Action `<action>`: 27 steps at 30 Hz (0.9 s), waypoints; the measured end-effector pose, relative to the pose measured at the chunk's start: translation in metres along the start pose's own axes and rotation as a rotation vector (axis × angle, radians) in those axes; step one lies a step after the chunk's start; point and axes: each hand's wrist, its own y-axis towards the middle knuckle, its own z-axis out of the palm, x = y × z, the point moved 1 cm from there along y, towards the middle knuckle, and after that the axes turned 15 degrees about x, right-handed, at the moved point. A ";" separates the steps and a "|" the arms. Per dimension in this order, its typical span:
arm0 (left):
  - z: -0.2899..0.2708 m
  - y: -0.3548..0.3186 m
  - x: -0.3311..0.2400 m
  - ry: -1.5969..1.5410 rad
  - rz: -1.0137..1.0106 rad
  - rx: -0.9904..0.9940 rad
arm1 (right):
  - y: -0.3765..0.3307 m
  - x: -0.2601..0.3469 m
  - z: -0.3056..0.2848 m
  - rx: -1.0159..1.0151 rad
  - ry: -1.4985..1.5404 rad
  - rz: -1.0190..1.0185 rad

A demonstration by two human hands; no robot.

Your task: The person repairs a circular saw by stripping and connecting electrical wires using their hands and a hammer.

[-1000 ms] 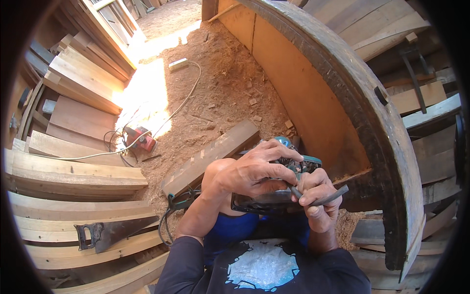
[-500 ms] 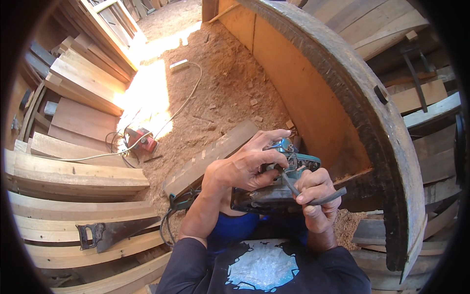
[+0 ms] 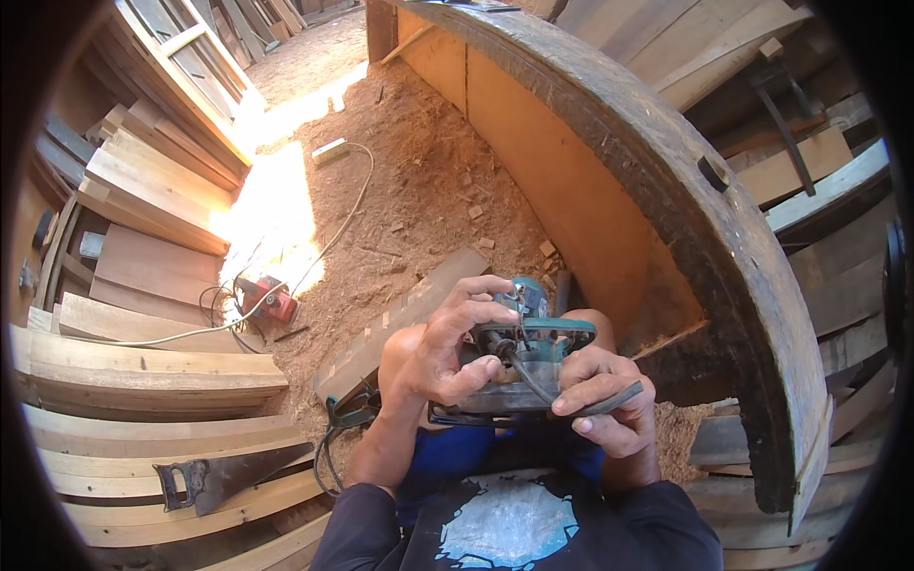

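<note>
A teal power tool [image 3: 557,328] with a dark flat base rests on its side at my lap; its exact kind is hard to make out. My left hand [image 3: 443,347] is curled round its left side, thumb near the centre opening and fingers over the top. A dark metal bar [image 3: 624,398], wrench-like, slants from that opening down to the right. My right hand [image 3: 605,381] pinches the bar between thumb and fingers, close to its outer end. The bar's inner tip is partly hidden inside the tool.
A large curved wooden piece [image 3: 762,276] arches along the right. A handsaw [image 3: 238,476] lies on stacked boards at left. A red power tool [image 3: 267,297], a cord, a plank [image 3: 419,295] and another teal tool [image 3: 352,409] lie on the shavings-covered floor.
The view has shifted slightly, moving the tool and both hands left in the picture. The left fingers have moved back from the opening, uncovering more of the bar; the right hand still grips it.
</note>
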 end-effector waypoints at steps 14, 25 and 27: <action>0.018 -0.001 0.005 -0.384 -0.028 -0.265 | 0.043 -0.024 -0.034 -0.086 -0.348 0.284; 0.027 -0.009 0.007 -0.358 0.019 -0.262 | 0.055 -0.046 -0.032 0.162 -0.433 0.400; 0.027 -0.011 0.012 -0.409 0.019 -0.281 | 0.050 -0.045 -0.030 0.109 -0.376 0.412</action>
